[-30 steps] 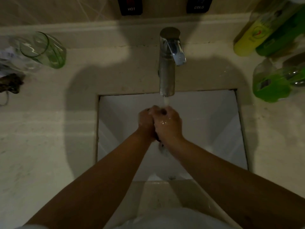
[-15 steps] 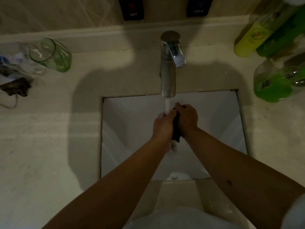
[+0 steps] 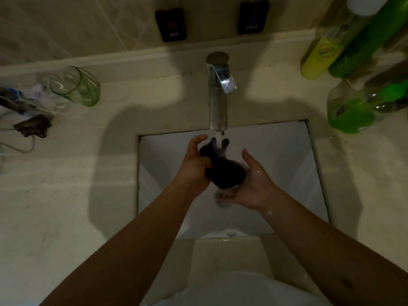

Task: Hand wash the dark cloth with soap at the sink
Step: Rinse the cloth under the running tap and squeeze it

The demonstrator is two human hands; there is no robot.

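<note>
The dark cloth [image 3: 225, 171] is bunched into a wet lump over the white sink basin [image 3: 284, 155], right under the running stream from the chrome faucet [image 3: 218, 100]. My left hand [image 3: 194, 166] grips the cloth's left side, thumb and fingers wrapped around it. On the cloth's right, my right hand [image 3: 251, 184] is spread with the palm turned up, cupping the lump from below and beside; soap flecks dot the wrist. No soap bar is visible.
A green glass tumbler [image 3: 76, 86] lies on the counter at the left beside wrappers and a cable. Green and yellow bottles [image 3: 348, 107] crowd the right back corner. Hot and cold plates [image 3: 171, 24] sit on the wall.
My hands, pressed tight together around the cloth a second ago, have parted. The right hand has spread wide and the cloth lump now shows between them under the water.
</note>
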